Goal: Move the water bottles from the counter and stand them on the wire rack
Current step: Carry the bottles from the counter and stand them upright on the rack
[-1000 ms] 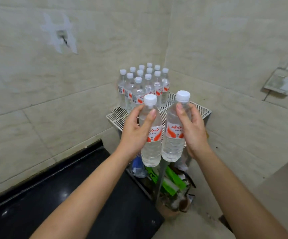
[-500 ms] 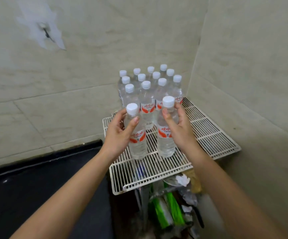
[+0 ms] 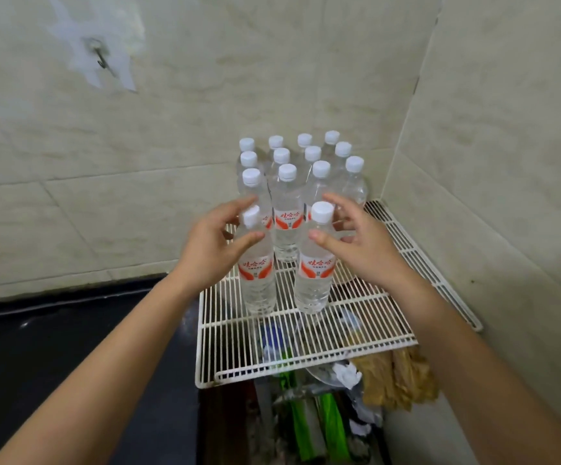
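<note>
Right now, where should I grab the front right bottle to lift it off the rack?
Grip the front right bottle around its shoulder above the red label, coming from its right: it stands upright, back bottles close behind, front left bottle on its left.

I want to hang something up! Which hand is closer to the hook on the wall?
Left. The left hand is beside the front left bottle, below and right of the hook; the right hand is farther right, by the front right bottle.
</note>
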`<state>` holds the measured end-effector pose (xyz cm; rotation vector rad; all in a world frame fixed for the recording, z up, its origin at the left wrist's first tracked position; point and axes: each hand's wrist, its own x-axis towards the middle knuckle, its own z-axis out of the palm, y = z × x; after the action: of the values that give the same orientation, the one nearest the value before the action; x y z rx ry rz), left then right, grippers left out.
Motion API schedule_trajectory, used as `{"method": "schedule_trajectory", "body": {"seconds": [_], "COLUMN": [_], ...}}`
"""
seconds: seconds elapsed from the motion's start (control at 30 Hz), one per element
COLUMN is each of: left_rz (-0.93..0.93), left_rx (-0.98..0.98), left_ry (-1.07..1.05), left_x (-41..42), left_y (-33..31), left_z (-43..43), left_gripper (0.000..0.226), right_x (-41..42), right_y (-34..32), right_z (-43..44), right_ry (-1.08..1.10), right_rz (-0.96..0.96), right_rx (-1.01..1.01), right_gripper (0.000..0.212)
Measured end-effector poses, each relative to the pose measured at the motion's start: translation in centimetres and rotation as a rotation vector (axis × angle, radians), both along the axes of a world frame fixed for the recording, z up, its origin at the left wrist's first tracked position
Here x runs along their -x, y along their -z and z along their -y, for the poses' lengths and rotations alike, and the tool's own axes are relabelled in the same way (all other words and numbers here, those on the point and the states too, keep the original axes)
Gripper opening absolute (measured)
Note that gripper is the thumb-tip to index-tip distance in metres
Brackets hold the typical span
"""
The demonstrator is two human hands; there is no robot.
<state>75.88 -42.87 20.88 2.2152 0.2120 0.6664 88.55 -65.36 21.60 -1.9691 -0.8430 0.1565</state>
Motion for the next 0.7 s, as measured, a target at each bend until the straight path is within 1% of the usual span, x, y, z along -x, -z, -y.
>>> {"method": "schedule_trajectory", "body": {"seconds": [0.07, 0.13, 0.2, 0.3, 0.37, 0.5, 0.6, 0.7], "left_rz": [-0.002, -0.006, -0.012, -0.021, -0.025, 0.025, 0.03, 0.02], "left_rx": [-0.021, 0.033, 0.034, 0.014, 0.032, 0.073, 0.029, 0.037], "left_ry": [0.005, -0.012, -0.033, -0.05, -0.073, -0.148, -0.162, -0.153], "left_x": [0.0, -0.3, -0.9, -2.1, -3.0, -3.9, -3.9, -4.0], "left_y": [-0.4, -1.0, -1.5, -2.0, -1.9, -0.7, 0.1, 0.1], "left_z": [0.2, 0.1, -0.1, -0.1, -0.2, -0.7, -0.9, -1.0], "left_gripper": [0.053, 0.048, 0.046, 0.052, 0.058, 0.053, 0.054, 0.055], "right_x": [0.2, 0.3, -0.1, -0.9, -1.5, -2.4, -2.6, -2.7], "right_y": [-0.5, -1.0, -1.3, -1.7, -1.6, -1.0, -0.2, 0.4], "right_z": [-0.3, -0.9, -1.9, -3.5, -4.6, -6.2, -6.5, -6.4], "right_ry": [-0.019, -0.044, -0.076, -0.077, -0.059, -0.049, -0.037, -0.023], "right_rz": [0.025, 0.054, 0.104, 0.116, 0.107, 0.086, 0.136, 0.162], "right_rx": [0.013, 0.009, 0.032, 0.067, 0.056, 0.023, 0.021, 0.011], "right_gripper": [0.056, 0.045, 0.041, 0.042, 0.041, 0.042, 0.045, 0.048]}}
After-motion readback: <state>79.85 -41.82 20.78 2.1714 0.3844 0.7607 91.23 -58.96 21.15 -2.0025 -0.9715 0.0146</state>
